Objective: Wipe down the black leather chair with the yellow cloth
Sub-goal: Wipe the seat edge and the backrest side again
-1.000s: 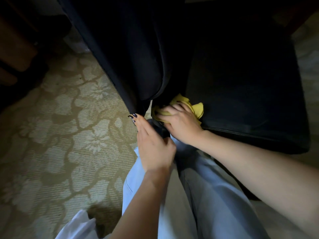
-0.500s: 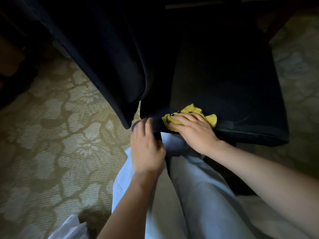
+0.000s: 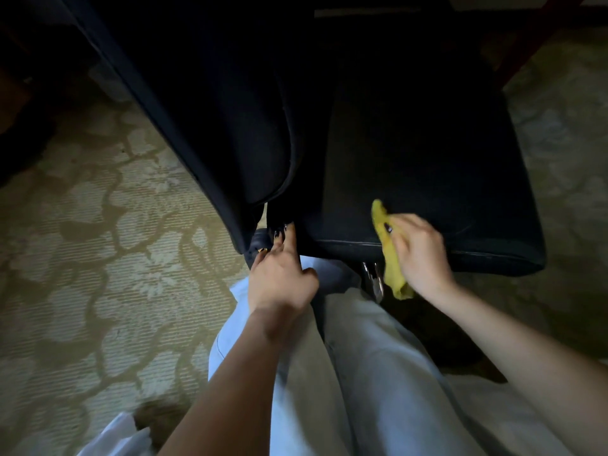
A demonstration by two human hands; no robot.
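Head view: a black leather chair [image 3: 427, 153] fills the upper middle of the scene, seen from its side. Its backrest [image 3: 214, 110] slants from far left down to the near middle, and its seat [image 3: 444, 199] spreads out to the right. Both are very dark, so little surface detail shows.

The right hand [image 3: 419, 255] lies on the near edge of the seat, right of the middle. Its fingers curl over a yellow cloth [image 3: 390, 258] and hold it against the leather. The cloth is bunched into a long strip. Its far end sticks up on the seat top just left of the fingers, and its near end hangs down past the seat edge, below the hand.

The left hand [image 3: 279, 274] reaches to the near left corner of the seat, where the seat meets the bottom of the backrest. Its fingers are stretched out rather than gripping, and the dark-nailed fingertips touch the leather at that corner. It holds nothing.

A small shiny metal part [image 3: 373, 278] shows under the seat edge, just left of the hanging end of the cloth.

The person's legs, in pale trousers [image 3: 362, 373], run from the near edge up to the chair between the two forearms. A patterned beige carpet [image 3: 98, 241] covers the floor on the left and the far right.
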